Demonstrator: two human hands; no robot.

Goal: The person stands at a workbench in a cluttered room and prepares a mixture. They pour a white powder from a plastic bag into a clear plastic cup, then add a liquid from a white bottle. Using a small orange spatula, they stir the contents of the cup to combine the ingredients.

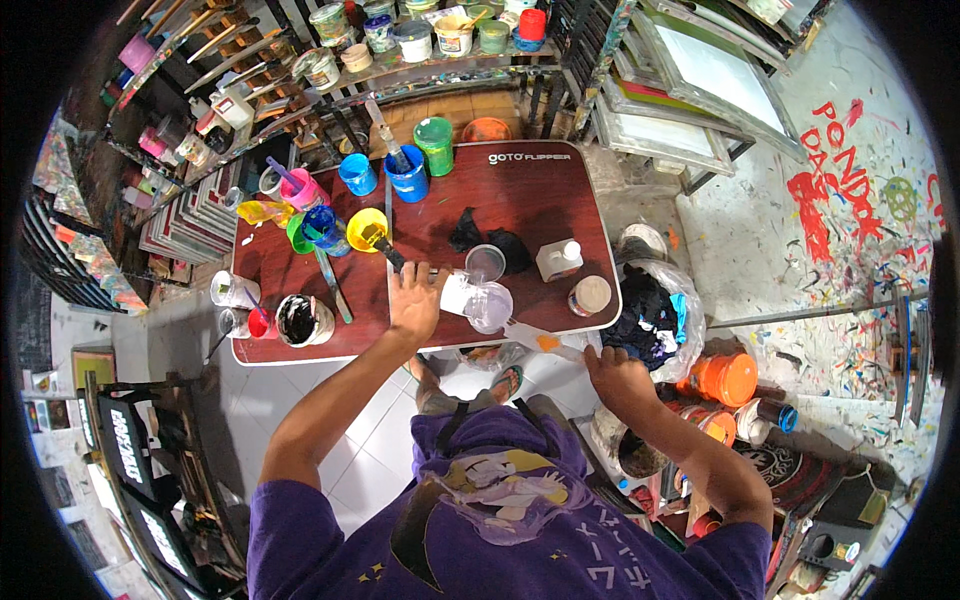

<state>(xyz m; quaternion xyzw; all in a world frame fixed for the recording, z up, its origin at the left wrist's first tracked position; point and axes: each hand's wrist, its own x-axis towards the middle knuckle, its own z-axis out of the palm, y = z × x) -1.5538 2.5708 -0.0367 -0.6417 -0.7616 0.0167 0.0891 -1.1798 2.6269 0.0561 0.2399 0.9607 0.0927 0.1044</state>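
Note:
My left hand (416, 302) is closed at the base of a white plastic tub (460, 294), which is tilted with its mouth to the right. Its fingertips are partly hidden. A pale, stained spatula (550, 343) is gripped in my right hand (620, 378), its blade tip at the tub's mouth. Just beyond the tub lies a clear round lid or cup (485, 262), beside crumpled black cloth (512, 252). A yellow cup (368, 230) with a dark-handled tool in it stands beyond my left hand. To the right are a white bottle (559, 261) and a lidded jar (590, 297).
The dark red table (440, 225) carries blue cups (407, 182), a green tub (434, 146), a pink cup (303, 188) and a black paint pot (304, 320). A bag of dark rags (640, 315) stands at its right edge. Paint-pot shelves (420, 75) line the back.

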